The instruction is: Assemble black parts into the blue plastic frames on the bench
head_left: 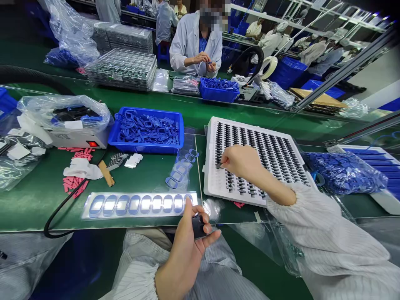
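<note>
In my left hand point(187, 246), low at the front edge of the bench, a small dark flat piece point(198, 226) rests between the thumb and curled fingers. My right hand point(242, 161) reaches over a white tray point(210, 183), which holds rows of small black parts point(243, 137). Its fingertips pinch a small black part point(218, 165) at the tray's left side, where the nearest slots show no black parts. A strip of rounded clear-blue films point(134, 204) lies just left of my left hand. Loose blue frame-like films point(178, 173) are scattered behind it.
A blue bin point(145, 148) full of blue plastic parts stands behind the films. Left of it are a bagged white box point(78, 139) and pink strips point(75, 183). Bagged blue parts point(346, 171) lie at right. Across a clear partition, a co-worker point(196, 46) handles a small blue part.
</note>
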Motion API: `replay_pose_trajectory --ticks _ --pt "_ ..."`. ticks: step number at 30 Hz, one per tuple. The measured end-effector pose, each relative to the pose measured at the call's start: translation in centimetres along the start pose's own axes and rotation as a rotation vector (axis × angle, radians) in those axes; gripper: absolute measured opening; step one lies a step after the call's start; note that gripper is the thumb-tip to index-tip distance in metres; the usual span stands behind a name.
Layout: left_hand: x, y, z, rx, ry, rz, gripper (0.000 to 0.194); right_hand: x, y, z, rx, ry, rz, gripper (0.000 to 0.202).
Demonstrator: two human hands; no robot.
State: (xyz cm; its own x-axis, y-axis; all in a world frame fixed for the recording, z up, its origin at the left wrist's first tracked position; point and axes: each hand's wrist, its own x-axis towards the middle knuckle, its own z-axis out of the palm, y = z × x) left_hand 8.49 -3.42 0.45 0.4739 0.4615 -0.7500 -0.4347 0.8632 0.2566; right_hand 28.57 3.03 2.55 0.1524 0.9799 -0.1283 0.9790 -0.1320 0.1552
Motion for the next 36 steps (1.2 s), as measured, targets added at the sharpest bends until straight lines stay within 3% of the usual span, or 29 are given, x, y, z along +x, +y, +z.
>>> replay_pose_trajectory --ticks 3,9,17,23,28,36 --pt "0.2 -0.1 0.0 -0.009 -0.031 0.007 0.037 -0.6 1.4 -2.0 0.13 0.046 -0.029 0.004" --pt "0.1 0.2 0.3 -0.005 -0.089 -0.019 0.037 -3.4 2.1 -5.6 0.77 -0.045 -0.414 0.017" --pt "-2.1 0.3 0.4 0.03 -0.204 -0.01 0.048 -8.1 -0.2 -6.7 1.09 -0.105 -0.379 0.009" --pt "-2.3 -0.2 0.6 0.09 -0.203 -0.004 0.049 -8.1 -1.8 -5.9 1.108 -0.264 -0.568 0.014" --pt "-2.3 -0.2 1.1 0.094 -0.254 -0.054 0.056 -7.1 -2.3 -5.3 1.064 -0.32 -0.536 0.014" --pt "-2.4 -0.4 0.8 0.08 -0.328 -0.052 0.045 -7.4 -2.1 -5.3 1.1 -0.321 -0.477 0.015"
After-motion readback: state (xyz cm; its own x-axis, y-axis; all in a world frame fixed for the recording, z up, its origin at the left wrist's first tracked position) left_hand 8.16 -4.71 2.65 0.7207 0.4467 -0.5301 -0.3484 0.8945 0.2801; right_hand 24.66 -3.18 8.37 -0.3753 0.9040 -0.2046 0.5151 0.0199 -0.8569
